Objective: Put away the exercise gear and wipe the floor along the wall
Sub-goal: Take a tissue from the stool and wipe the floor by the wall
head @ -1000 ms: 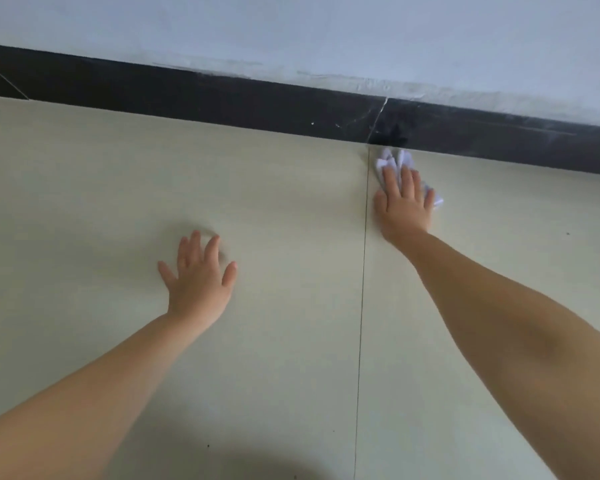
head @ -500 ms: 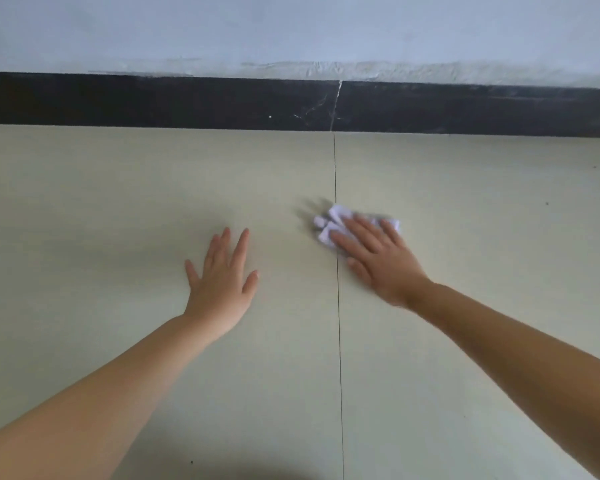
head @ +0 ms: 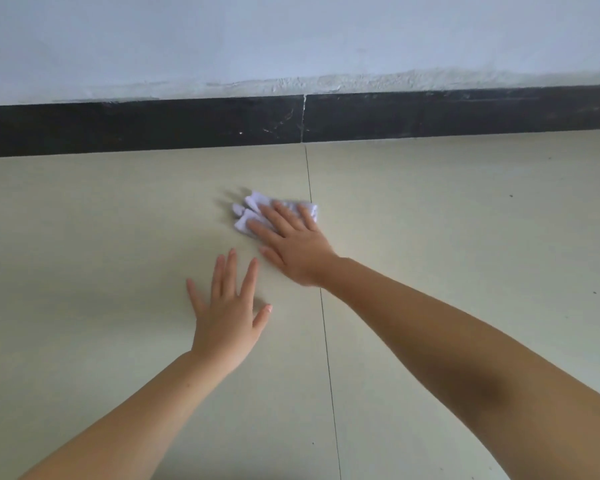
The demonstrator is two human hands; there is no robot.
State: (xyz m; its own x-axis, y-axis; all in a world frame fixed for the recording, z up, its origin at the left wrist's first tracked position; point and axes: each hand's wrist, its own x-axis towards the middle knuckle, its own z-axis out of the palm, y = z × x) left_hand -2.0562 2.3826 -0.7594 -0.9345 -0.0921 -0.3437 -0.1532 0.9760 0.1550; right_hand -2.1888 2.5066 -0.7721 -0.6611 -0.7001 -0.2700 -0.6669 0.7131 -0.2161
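Observation:
A small crumpled white tissue (head: 248, 211) lies on the pale floor tile (head: 101, 237), just left of a grout line (head: 324, 323). My right hand (head: 291, 247) lies flat on the tissue with straight fingers, pressing it to the floor. My left hand (head: 227, 317) rests palm down on the same tile, fingers spread, a little nearer to me and holding nothing. No exercise gear is in view.
A black skirting board (head: 153, 126) runs along the foot of the white wall (head: 291, 39), a short way beyond the tissue. A few dark specks (head: 511, 195) dot the right-hand tile.
My right hand has slid the tissue away from the skirting board and leftward across the grout line. My left hand stays planted on the floor.

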